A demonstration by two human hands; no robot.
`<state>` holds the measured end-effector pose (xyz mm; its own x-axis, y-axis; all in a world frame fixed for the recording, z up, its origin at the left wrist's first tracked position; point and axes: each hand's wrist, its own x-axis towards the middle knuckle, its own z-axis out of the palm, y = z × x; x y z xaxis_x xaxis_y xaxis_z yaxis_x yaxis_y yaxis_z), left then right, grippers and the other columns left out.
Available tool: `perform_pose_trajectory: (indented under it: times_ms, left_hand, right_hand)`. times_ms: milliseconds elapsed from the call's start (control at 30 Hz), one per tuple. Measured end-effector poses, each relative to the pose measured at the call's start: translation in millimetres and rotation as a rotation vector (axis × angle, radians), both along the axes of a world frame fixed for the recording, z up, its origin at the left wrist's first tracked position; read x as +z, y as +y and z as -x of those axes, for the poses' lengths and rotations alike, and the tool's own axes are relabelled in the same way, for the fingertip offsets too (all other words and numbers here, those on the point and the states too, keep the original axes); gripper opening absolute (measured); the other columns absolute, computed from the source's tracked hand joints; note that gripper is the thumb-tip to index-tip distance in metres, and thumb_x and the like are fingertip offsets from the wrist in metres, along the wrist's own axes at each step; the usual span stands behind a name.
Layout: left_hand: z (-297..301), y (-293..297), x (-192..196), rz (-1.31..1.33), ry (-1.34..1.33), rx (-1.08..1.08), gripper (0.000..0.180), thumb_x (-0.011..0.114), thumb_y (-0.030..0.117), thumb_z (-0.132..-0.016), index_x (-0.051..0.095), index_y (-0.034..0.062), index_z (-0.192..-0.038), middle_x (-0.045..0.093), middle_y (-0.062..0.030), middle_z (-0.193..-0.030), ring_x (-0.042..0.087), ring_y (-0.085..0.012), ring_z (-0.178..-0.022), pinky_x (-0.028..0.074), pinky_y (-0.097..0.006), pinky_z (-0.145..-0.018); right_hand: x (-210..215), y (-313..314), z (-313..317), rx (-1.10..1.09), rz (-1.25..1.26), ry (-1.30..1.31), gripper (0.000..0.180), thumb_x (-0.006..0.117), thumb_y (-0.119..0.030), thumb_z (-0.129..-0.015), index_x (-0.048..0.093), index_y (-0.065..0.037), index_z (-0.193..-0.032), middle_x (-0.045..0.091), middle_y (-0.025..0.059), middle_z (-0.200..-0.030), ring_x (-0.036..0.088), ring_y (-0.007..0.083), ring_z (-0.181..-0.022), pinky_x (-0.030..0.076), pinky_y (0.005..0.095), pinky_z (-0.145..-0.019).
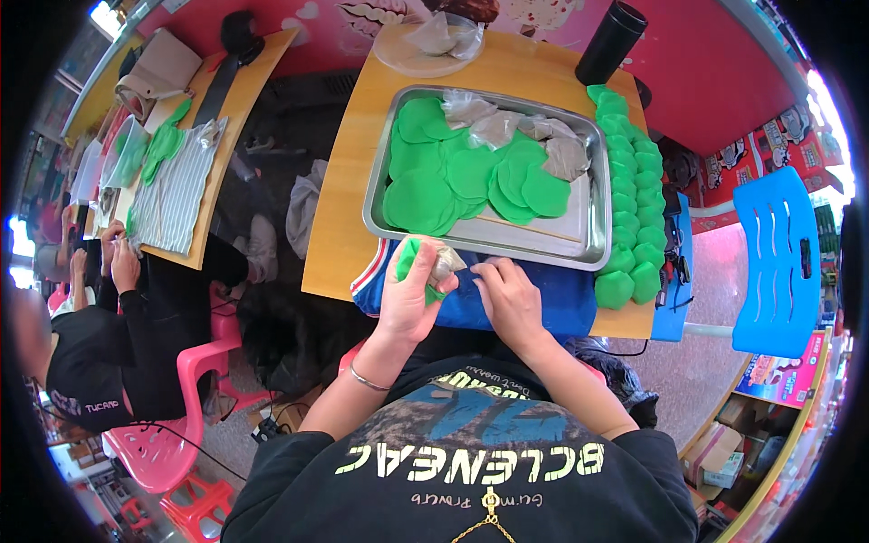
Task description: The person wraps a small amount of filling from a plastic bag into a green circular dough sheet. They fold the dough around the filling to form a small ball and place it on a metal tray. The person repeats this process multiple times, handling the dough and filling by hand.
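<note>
My left hand (pixel 412 294), a bracelet on its wrist, is closed around a bent green disc (pixel 407 257) and a small clear bag (pixel 447 261) with greyish-brown filling. The bag's pointed end juts out toward my right hand (pixel 510 297). That hand's fingers are curled, thumb and forefinger pressed together just beside the point; anything between them is too small to make out. Beyond both hands lies a metal tray (pixel 593 249) with overlapping flat green discs (pixel 422 201), several filled clear bags (pixel 496 129) and a thin stick (pixel 529 228).
Rows of domed green pieces (pixel 625 204) line the table's right side. A black cylinder (pixel 612 42) and a clear round lid (pixel 398 61) stand at the back. Blue cloth (pixel 561 294) lies under the tray's near edge. A blue chair (pixel 774 262) is right; another person (pixel 100 353) works left.
</note>
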<state>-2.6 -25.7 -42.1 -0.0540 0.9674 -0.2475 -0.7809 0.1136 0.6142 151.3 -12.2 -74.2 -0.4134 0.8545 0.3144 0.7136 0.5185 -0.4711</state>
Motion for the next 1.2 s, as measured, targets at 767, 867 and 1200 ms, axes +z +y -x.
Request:
perform_pose_trajectory:
  times_ms: [767,867,1200]
  left_hand:
    - [-10,1,0,-0.054,0.349,0.062,0.011,0.058,0.013,-0.088,0.048,0.01,-0.084,0.052,0.0015,-0.069,0.049,-0.0052,-0.057,0.037,-0.019,-0.046]
    - [-9,2,-2,-0.041,0.33,0.035,0.011,0.059,0.013,-0.087,0.049,0.01,-0.084,0.052,0.0014,-0.069,0.049,-0.0053,-0.058,0.037,-0.019,-0.046]
    - [-9,7,3,0.132,-0.003,-0.084,0.012,0.056,0.018,-0.089,0.048,0.01,-0.085,0.05,0.0002,-0.069,0.037,-0.0046,-0.049,0.029,-0.02,-0.045]
  right_hand:
    - [60,7,12,0.151,0.181,0.732,0.011,0.066,0.003,-0.075,0.061,-0.004,-0.083,0.062,0.0046,-0.083,0.055,0.008,-0.066,0.042,0.0207,-0.052]
    - [55,5,10,0.099,0.255,0.804,0.009,0.064,0.001,-0.078,0.06,-0.003,-0.084,0.062,0.0054,-0.085,0.055,0.0078,-0.067,0.043,0.0208,-0.055]
    - [33,9,-31,0.028,0.255,0.208,0.026,0.067,-0.007,-0.075,0.058,-0.004,-0.099,0.061,0.0076,-0.082,0.056,0.0132,-0.059,0.046,0.026,-0.057]
